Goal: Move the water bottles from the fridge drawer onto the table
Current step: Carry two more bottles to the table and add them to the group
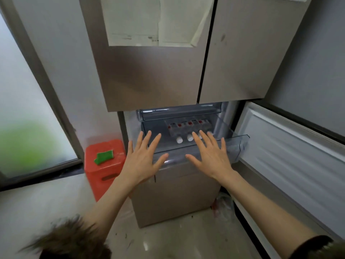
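Observation:
Several clear water bottles (186, 128) with white caps and red labels lie side by side in the pulled-out transparent fridge drawer (237, 144), caps pointing toward me. My left hand (142, 158) is spread flat, palm down, over the drawer's front left edge. My right hand (211, 155) is spread the same way over the front right, its fingers in front of the rightmost caps. Neither hand holds anything. No table is in view.
The fridge's lower right door (291, 157) stands swung open to the right. A red plastic stool (104, 163) with a green piece on top stands left of the fridge. A glass door lies further left. A crumpled plastic bag (224, 206) sits on the floor.

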`<act>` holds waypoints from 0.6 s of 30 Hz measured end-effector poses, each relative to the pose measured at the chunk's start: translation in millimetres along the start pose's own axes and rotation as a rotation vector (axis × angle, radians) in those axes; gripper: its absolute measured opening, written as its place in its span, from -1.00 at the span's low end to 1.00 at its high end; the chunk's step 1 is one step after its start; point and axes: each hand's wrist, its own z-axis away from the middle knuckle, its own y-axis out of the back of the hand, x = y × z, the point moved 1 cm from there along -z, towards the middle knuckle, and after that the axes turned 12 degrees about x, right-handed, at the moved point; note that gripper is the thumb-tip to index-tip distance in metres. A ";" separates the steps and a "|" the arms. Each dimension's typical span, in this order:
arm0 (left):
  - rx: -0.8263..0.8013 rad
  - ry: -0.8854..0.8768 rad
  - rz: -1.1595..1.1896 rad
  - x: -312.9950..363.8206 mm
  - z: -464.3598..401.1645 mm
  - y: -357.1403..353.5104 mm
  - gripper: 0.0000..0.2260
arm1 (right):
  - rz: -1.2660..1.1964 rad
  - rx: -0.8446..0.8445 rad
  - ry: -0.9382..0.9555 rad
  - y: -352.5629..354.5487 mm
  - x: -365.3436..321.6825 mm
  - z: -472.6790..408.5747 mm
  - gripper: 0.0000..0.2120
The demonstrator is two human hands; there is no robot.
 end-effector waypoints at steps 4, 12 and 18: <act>-0.081 0.030 0.045 0.1 -66.5 -42.7 -0.39 | -0.040 -0.091 -0.024 -40.7 24.5 -66.0 -0.31; -0.324 0.219 0.157 -1.8 -157.5 -129.8 -0.38 | -0.104 -0.256 -0.091 -106.4 70.2 -140.8 -0.35; -0.423 0.362 0.241 2.2 -191.4 -182.0 -0.35 | -0.243 -0.447 -0.175 -152.7 90.2 -178.6 -0.40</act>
